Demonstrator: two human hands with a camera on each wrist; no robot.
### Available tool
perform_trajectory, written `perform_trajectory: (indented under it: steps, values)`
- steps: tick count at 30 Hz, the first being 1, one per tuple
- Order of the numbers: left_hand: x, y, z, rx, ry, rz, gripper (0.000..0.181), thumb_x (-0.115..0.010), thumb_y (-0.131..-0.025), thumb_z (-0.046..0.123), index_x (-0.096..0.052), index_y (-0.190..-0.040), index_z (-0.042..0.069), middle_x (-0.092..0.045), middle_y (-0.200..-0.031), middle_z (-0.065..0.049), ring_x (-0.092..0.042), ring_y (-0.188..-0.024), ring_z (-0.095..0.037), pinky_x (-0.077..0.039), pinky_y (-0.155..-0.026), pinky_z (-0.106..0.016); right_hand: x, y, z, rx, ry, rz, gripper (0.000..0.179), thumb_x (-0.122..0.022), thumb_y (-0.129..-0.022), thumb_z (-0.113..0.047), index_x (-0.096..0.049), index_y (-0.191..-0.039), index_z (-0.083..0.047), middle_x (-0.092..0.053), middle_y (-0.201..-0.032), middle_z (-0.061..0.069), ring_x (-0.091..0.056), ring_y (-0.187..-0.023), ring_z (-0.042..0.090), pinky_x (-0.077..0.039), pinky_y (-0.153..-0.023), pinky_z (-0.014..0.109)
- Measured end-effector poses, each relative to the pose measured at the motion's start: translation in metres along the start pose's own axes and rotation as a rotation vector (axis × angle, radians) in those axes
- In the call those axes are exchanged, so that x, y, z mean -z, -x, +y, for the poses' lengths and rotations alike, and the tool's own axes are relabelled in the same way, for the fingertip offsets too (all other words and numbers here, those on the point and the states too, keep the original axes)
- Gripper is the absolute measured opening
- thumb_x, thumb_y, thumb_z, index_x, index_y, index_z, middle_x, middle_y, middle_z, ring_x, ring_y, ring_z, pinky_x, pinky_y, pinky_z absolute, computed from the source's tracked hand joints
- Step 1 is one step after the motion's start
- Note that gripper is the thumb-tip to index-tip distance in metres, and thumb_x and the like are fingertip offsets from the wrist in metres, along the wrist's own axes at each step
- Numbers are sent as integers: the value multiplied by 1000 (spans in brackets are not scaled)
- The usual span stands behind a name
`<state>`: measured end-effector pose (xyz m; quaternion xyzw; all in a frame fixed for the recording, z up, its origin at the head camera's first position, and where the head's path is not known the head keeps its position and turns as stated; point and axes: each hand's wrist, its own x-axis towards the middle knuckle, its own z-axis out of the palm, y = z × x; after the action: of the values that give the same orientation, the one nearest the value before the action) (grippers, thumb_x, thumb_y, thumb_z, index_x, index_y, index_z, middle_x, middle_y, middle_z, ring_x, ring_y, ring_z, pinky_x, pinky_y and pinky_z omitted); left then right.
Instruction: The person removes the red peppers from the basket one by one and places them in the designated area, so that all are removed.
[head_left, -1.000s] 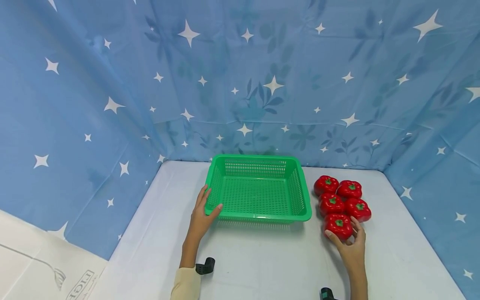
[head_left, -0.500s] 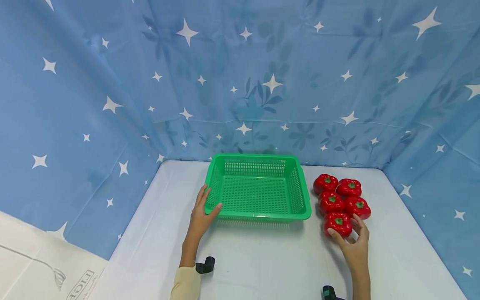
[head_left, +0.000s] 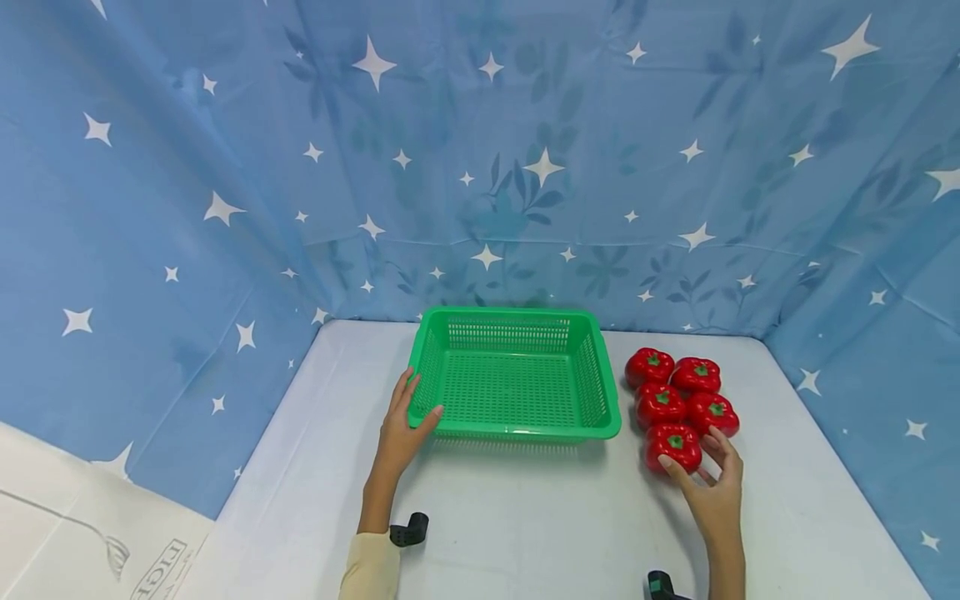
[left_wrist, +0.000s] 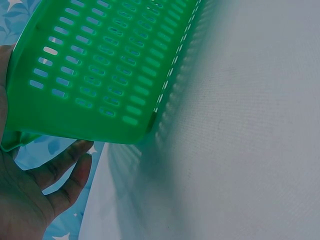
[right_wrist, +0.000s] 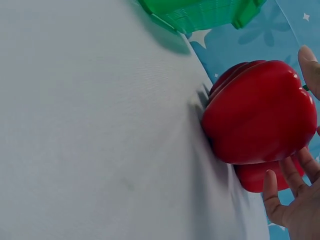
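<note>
A green plastic basket (head_left: 525, 432) with slotted sides stands on the white-covered table. My left hand (head_left: 402, 439) rests at its near left corner, fingers spread along the left rim and thumb at the front rim. In the left wrist view, the two lower fingers (left_wrist: 70, 175) hang loosely below the rim, beside the basket's slotted wall. To the right of the basket, several red bell peppers (head_left: 660, 404) sit in a tight cluster. Around the nearest bell pepper (head_left: 672, 454) my right hand (head_left: 718, 492) is spread, with thumb and fingers loosely apart on either side and nothing gripped.
Blue curtains (head_left: 487, 208) with white stars rise behind the table and on both sides. The white tablecloth (head_left: 510, 525) spreads in front of the basket. A black wrist device (head_left: 409, 530) sits by the left forearm, another (head_left: 660, 585) by the right.
My right hand has drawn slightly back and to the right from the nearest bell pepper, its fingers loosening. The left hand, basket and peppers look unmoved apart from a slight camera shift.
</note>
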<state>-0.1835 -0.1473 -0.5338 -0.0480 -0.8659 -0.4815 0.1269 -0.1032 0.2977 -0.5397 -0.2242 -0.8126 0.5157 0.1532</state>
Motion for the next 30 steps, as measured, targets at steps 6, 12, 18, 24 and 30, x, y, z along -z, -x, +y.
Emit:
perform_trajectory:
  steps: [6,12,18,24,30]
  values:
    - [-2,1,0,13,-6,-6,74,-67,-92,41,-34,-153,14,-17,-164,5,-20,-150,-30,-28,-112,-65,8,1,-6,49,68,-9,90,-79,-83,-32,-25,-154,-27,-36,-147,9,-38,-134,27,-47,-103,42]
    - [-2,1,1,0,4,-8,75,-67,-92,42,-34,-153,13,-17,-164,5,-20,-150,-29,-29,-111,-65,15,1,-16,90,119,20,90,-81,-81,-31,-29,-153,-24,-37,-146,12,-38,-132,27,-46,-95,43]
    - [-2,1,4,-11,2,-9,78,-64,-91,50,-34,-153,12,-17,-164,5,-20,-150,-28,-29,-111,-65,20,1,-25,139,134,88,81,-81,-80,-31,-38,-149,-26,-39,-146,6,-39,-130,23,-43,-87,24]
    - [-3,1,5,-6,-7,-4,78,-65,-91,49,-35,-152,11,-19,-164,0,-21,-150,-29,-29,-111,-64,17,-2,-31,263,72,172,62,-79,-82,-26,-55,-139,-24,-46,-142,2,-40,-129,9,-39,-85,9]
    - [-1,0,5,-13,-4,-10,77,-64,-91,48,-35,-152,12,-19,-164,0,-22,-150,-30,-30,-111,-64,3,-11,-44,406,26,168,54,-79,-81,-17,-62,-132,-20,-51,-136,5,-40,-122,-4,-38,-85,2]
